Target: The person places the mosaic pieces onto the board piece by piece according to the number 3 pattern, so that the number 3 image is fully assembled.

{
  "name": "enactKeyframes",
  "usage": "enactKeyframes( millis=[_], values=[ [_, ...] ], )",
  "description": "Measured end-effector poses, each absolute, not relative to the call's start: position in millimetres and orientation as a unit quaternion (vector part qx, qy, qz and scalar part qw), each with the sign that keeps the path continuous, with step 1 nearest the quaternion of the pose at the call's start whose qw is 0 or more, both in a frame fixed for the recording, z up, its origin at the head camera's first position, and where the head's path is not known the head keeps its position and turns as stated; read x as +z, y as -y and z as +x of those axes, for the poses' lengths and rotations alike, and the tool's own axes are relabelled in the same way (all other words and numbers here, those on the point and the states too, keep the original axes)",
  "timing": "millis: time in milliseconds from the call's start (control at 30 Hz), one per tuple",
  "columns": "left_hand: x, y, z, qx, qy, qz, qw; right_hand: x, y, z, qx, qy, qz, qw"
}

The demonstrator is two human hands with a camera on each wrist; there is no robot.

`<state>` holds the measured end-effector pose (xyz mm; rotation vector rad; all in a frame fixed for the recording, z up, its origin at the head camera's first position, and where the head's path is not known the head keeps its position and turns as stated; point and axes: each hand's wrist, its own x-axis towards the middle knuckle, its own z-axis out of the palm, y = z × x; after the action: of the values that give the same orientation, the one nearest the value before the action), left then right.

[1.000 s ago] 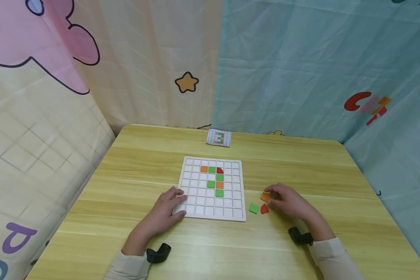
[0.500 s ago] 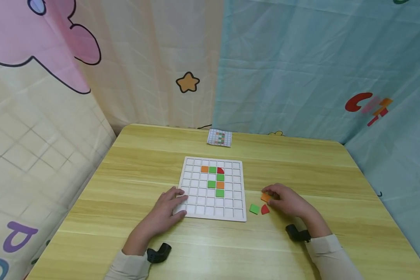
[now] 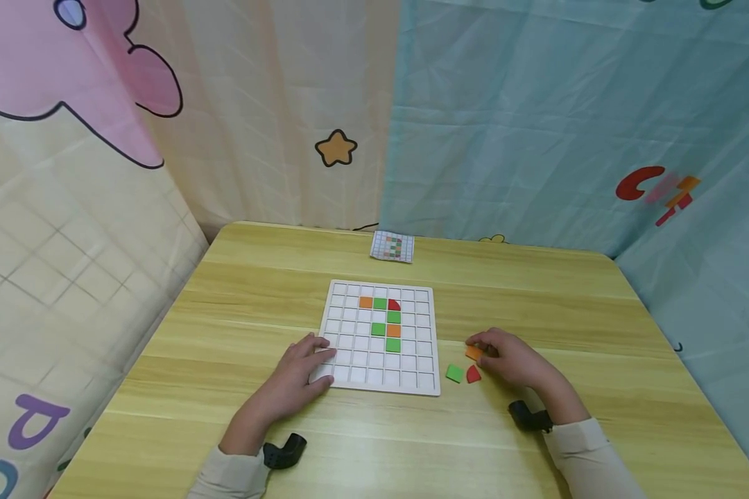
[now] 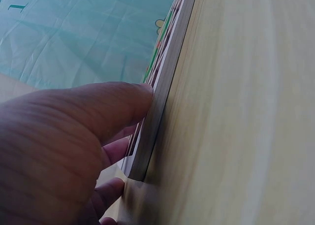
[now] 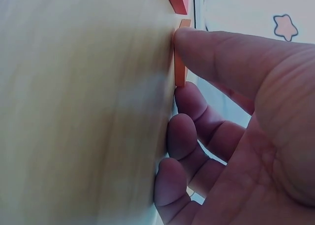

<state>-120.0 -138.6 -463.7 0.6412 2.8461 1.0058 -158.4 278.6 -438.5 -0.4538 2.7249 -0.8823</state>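
A white grid board (image 3: 356, 378) lies on the table, with several orange, green and red tiles set in its squares. My left hand (image 3: 296, 374) rests at the board's lower left corner, fingers spread on its left side. In the left wrist view the thumb (image 4: 123, 104) touches the board's edge (image 4: 157, 116). Right of the board, my right hand (image 3: 512, 357) pinches an orange square tile (image 3: 473, 353), which lies at table level. The right wrist view shows thumb and finger at this orange tile (image 5: 180, 70). Beside it lie a red quarter-round tile (image 3: 473, 374) and a green square tile (image 3: 454, 373).
A small paper card (image 3: 392, 247) printed with a coloured grid pattern stands near the back edge of the wooden table (image 3: 274, 263). Printed curtains (image 3: 512, 125) hang behind the table and along its sides. Each wrist wears a black camera mount (image 3: 285, 452).
My right hand's fingers have closed in slightly around the orange tile. The left hand and the tiles on the board stay put; the view has shifted a little.
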Motion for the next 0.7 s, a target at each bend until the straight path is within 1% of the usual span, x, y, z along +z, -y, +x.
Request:
enactKeyframes(
  millis=[400, 700],
  values=[
    [-463.7, 139.1, -120.0, 0.327, -0.922, 0.204, 0.031, -438.8, -280.1, -160.1, -0.286, -0.938, -0.158, 0.118],
    [-464.6, 138.6, -120.5, 0.327, -0.922, 0.206, 0.029, -435.4, -278.1, -160.7, -0.312, -0.927, -0.167, 0.123]
  ],
)
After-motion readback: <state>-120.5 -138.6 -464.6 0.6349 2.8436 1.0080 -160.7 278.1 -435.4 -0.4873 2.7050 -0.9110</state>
